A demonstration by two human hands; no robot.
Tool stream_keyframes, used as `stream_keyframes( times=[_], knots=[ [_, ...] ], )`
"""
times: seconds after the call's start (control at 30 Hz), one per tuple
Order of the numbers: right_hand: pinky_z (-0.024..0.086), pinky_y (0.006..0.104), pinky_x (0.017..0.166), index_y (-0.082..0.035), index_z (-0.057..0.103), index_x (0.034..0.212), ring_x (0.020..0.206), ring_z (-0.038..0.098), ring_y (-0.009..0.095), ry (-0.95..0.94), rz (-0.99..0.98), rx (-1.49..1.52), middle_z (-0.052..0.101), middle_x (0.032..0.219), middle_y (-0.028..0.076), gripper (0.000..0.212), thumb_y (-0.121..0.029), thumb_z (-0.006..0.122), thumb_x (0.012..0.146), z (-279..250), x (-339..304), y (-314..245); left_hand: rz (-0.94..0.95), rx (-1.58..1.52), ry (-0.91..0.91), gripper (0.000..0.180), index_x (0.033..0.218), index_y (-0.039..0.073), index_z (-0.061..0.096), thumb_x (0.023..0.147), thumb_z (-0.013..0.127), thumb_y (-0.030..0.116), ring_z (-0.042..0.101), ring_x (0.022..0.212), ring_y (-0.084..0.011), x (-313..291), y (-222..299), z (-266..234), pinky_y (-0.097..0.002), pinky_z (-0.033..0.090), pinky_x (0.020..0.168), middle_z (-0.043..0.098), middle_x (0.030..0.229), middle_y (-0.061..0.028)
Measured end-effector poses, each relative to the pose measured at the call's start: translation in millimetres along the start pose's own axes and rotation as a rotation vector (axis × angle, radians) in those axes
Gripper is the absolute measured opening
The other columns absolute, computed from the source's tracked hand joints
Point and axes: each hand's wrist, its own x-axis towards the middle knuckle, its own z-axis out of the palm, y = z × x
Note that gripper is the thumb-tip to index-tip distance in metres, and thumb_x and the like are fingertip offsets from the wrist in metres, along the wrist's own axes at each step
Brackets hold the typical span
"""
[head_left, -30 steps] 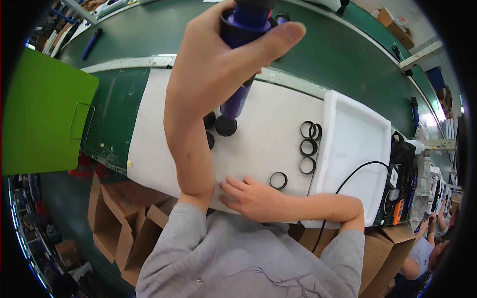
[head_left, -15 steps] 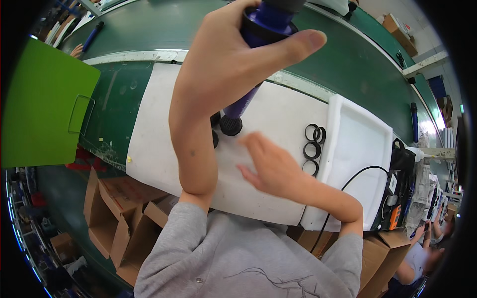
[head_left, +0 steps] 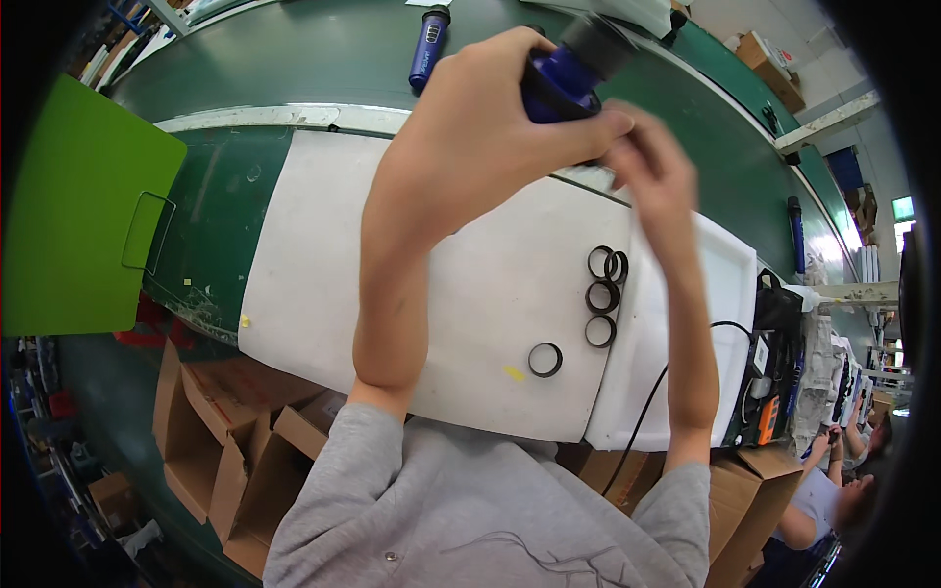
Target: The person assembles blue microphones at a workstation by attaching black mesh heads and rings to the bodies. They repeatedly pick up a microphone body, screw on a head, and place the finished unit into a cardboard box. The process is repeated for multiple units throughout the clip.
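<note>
My left hand [head_left: 480, 137] is wrapped around a blue flashlight-shaped device [head_left: 564, 83], raised over the far edge of the workbench. The device has a black collar and a black end [head_left: 600, 44], which is blurred. Close to the left thumb, my right hand [head_left: 662, 171] is lifted with fingers bent, smeared by motion. Whether it grips anything is unclear. Below on the white work surface [head_left: 490, 294] lie several black rings [head_left: 602, 296] in a cluster, plus a single black ring [head_left: 545, 360] nearer me. My left forearm hides part of the surface.
Another blue device [head_left: 429, 49] stands on the green conveyor [head_left: 294, 64] beyond the bench. To the right sits a white tray [head_left: 642, 392] crossed by a black cable [head_left: 642, 421]. A green panel [head_left: 78, 216] stands left; cardboard boxes [head_left: 230, 421] are below.
My left hand has shifted right with the blue device. My right hand has risen from the work surface to beside it, uncovering the single ring. A blue device now shows farther right on the conveyor.
</note>
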Motion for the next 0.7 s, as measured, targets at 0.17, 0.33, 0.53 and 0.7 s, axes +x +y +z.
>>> stream_keyframes(
  times=[0.17, 0.33, 0.53, 0.7],
  knots=[
    [0.055, 0.0271, 0.077, 0.002, 0.058, 0.133, 0.099, 0.066, 0.016, 0.116, -0.333, 0.366, 0.063, 0.128, 0.014, 0.042, -0.024, 0.06, 0.101, -53, 12, -44, 0.092, 0.085, -0.085, 0.042, 0.092, -0.001, 0.063, 0.075, 0.087, 0.03, 0.058, 0.066, -0.0094, 2, -7, 21, -0.0262, 0.049, 0.062, 0.063, 0.073, -0.0039],
    [0.054, 0.0291, 0.086, 0.004, 0.053, 0.137, 0.105, 0.064, 0.016, 0.093, -0.391, 0.092, 0.06, 0.133, 0.014, 0.049, -0.025, 0.063, 0.099, -47, 3, -43, 0.106, 0.082, -0.176, 0.044, 0.098, -0.002, 0.064, 0.074, 0.087, 0.028, 0.062, 0.068, -0.0134, 2, -4, 38, -0.028, 0.051, 0.064, 0.066, 0.077, -0.0073],
    [0.049, 0.0305, 0.094, 0.006, 0.053, 0.137, 0.107, 0.061, 0.015, -0.029, -0.312, 0.124, 0.062, 0.121, 0.012, 0.048, -0.019, 0.065, 0.098, -47, -1, -46, 0.124, 0.214, -0.143, 0.046, 0.096, -0.004, 0.062, 0.075, 0.086, 0.029, 0.066, 0.069, -0.0197, 4, -6, 49, -0.0327, 0.054, 0.066, 0.068, 0.078, -0.013],
    [0.049, 0.0278, 0.091, 0.002, 0.056, 0.134, 0.101, 0.061, 0.013, -0.072, -0.171, 0.13, 0.065, 0.111, 0.008, 0.047, -0.023, 0.068, 0.096, -48, -1, -43, 0.087, 0.19, -0.102, 0.047, 0.092, -0.005, 0.06, 0.075, 0.086, 0.03, 0.07, 0.071, -0.027, 3, -4, 66, -0.0358, 0.054, 0.066, 0.069, 0.079, -0.0165]
  ],
)
